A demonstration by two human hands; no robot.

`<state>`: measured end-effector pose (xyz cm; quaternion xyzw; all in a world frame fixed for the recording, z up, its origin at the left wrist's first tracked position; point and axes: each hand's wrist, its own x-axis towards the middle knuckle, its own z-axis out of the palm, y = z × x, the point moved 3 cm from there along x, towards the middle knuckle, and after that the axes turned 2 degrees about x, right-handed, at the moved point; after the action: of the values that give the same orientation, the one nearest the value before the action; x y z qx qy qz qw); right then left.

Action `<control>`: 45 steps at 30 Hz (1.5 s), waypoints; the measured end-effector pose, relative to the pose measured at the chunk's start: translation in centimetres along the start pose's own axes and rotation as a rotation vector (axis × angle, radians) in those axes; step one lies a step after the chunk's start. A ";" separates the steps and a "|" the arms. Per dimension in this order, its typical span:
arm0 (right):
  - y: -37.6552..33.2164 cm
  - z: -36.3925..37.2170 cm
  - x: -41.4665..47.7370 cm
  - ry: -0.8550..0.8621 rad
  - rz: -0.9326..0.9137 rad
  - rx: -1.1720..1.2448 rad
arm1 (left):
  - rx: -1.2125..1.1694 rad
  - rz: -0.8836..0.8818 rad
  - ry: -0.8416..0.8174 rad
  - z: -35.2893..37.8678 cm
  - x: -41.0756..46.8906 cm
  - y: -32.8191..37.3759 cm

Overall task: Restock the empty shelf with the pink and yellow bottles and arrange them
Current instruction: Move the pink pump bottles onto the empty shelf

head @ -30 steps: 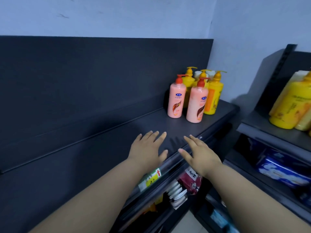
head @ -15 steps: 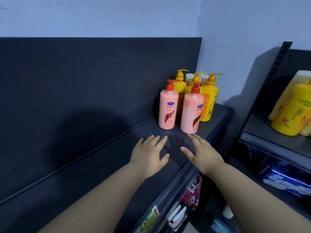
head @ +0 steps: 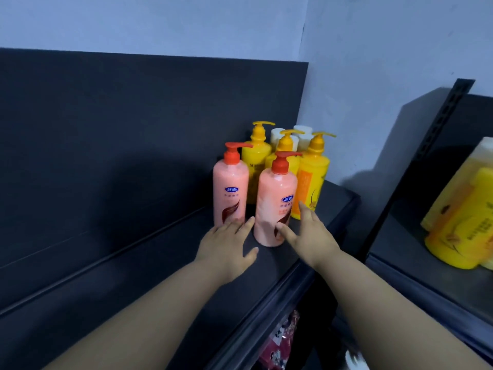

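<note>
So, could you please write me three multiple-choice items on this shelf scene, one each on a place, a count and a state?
1. Where on the shelf do the bottles stand?
A. its right end, near the wall corner
B. its left end
C. its middle

2. How many pink bottles with red pumps are there?
A. one
B. two
C. four

3. What are the hands doing?
A. each lifts a bottle
B. both rest on the wall
C. both open, reaching at the pink bottles, nothing gripped

Key:
1 A, the cluster sits by the corner.
2 B, the left pink bottle and right pink bottle.
3 C, the left hand and right hand have spread fingers.
</note>
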<state>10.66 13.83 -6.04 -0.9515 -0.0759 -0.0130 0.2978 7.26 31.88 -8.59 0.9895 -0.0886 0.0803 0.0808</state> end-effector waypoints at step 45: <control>-22.0 10.7 -18.0 -0.351 -0.593 0.677 | -0.627 -0.864 0.501 -10.4 -28.9 -6.1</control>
<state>-10.71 35.32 -3.63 -0.7263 -0.3930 0.0889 0.5569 -21.22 44.27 -4.35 0.8158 0.3249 0.2413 0.4132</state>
